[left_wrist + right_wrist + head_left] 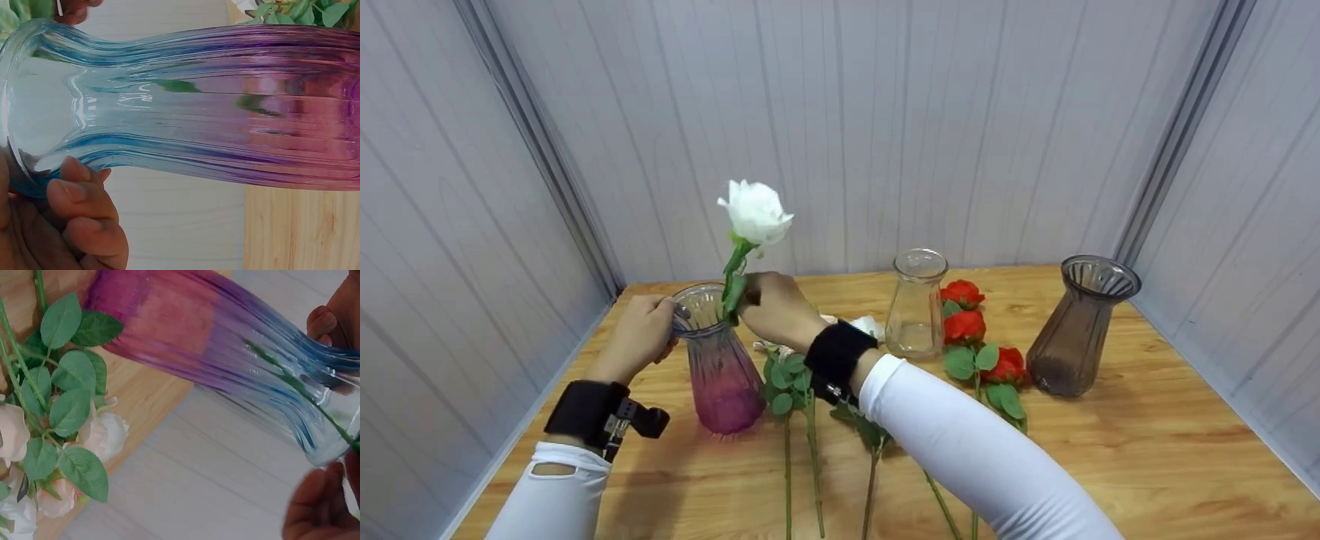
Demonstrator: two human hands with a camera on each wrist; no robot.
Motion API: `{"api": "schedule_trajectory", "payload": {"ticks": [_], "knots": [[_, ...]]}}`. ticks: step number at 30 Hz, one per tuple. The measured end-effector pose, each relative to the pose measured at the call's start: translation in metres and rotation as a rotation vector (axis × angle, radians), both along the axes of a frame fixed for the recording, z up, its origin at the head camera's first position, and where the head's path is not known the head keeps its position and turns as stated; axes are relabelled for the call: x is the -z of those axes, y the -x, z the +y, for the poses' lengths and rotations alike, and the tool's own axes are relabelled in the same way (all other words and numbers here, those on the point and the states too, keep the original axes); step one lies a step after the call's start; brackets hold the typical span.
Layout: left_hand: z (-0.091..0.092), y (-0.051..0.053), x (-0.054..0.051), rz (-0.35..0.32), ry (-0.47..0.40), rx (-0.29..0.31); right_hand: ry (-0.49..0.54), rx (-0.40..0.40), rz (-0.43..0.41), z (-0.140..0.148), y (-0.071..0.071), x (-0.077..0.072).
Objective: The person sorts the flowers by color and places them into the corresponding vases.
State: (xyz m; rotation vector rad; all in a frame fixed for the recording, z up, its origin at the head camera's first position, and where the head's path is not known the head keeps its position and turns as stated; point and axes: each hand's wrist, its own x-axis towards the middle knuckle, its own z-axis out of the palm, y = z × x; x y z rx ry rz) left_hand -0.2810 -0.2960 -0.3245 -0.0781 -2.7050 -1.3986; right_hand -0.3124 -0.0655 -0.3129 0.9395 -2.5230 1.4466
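A glass vase point(725, 386), blue at the neck and pink-purple at the base, stands on the left of the table. My left hand point(643, 334) grips its rim, fingers curled at the neck in the left wrist view. Above the mouth, my right hand point(780, 309) pinches the upper stem of a white rose point(757, 214), whose bloom points up. Through the glass in the right wrist view, the rose's green stem point(288, 379) slants down inside the neck. Part of the right hand's grip is hidden behind leaves.
Pale pink roses point(104, 433) lie beside the vase, stems toward me. Another white rose point(868, 327) lies partly behind the right wrist. A clear vase point(916, 315), several red roses point(964, 327) and a smoky grey vase point(1072, 337) are on the right. Panelled walls enclose the table.
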Motion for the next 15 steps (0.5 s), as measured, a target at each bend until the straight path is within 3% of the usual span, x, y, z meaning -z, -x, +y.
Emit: {"api": "schedule_trajectory", "payload": {"ticks": [3, 9, 15], "knots": [[0.000, -0.001, -0.001, -0.002, 0.007, 0.001, -0.038, 0.003, 0.001, 0.001, 0.000, 0.000], [0.001, -0.002, -0.001, 0.018, -0.015, 0.012, 0.038, 0.016, -0.013, 0.009, 0.003, 0.001], [0.003, -0.002, -0.001, 0.050, -0.014, 0.007, 0.023, 0.037, -0.059, 0.027, 0.006, 0.010]]}}
